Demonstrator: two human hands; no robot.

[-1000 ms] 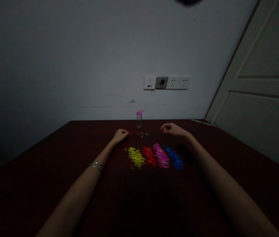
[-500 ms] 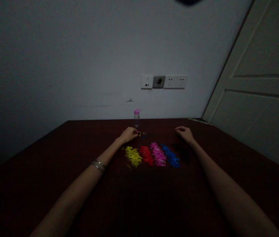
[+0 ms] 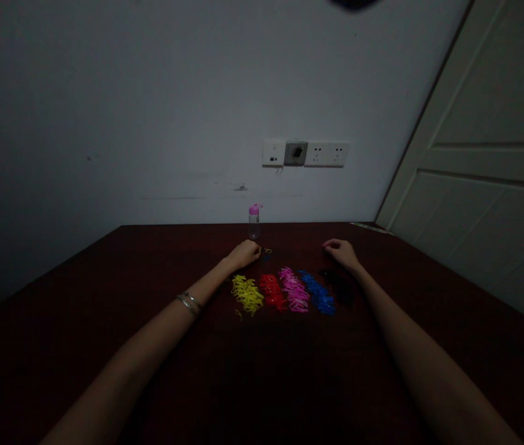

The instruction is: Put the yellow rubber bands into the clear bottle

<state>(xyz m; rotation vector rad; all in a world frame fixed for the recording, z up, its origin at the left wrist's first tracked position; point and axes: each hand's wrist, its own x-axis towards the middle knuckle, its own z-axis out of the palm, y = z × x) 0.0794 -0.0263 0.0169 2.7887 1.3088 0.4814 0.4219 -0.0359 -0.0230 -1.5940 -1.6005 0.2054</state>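
On a dark red-brown table (image 3: 104,309) lie side by side a yellow pile (image 3: 246,293), a red pile (image 3: 270,291), a pink pile (image 3: 294,288) and a blue pile (image 3: 318,292) of small rubber bands, with a dark pile (image 3: 340,282) at the right end. My left hand (image 3: 243,254) lies beyond the yellow pile, fingers curled, its fingertips at a small cluster of mixed-colour bands (image 3: 266,251). My right hand (image 3: 342,252) rests beyond the dark pile with fingers curled loosely; nothing shows in it. Bracelets circle my left wrist.
A small clear bottle with a pink cap (image 3: 254,221) stands at the table's far edge against the wall. A row of wall sockets (image 3: 306,153) is above it. A white door (image 3: 484,161) stands at the right. The room is dim.
My left hand has moved right onto the small mixed-colour cluster, which lay apart from it a second ago. My right hand has shifted right, beyond the dark pile.
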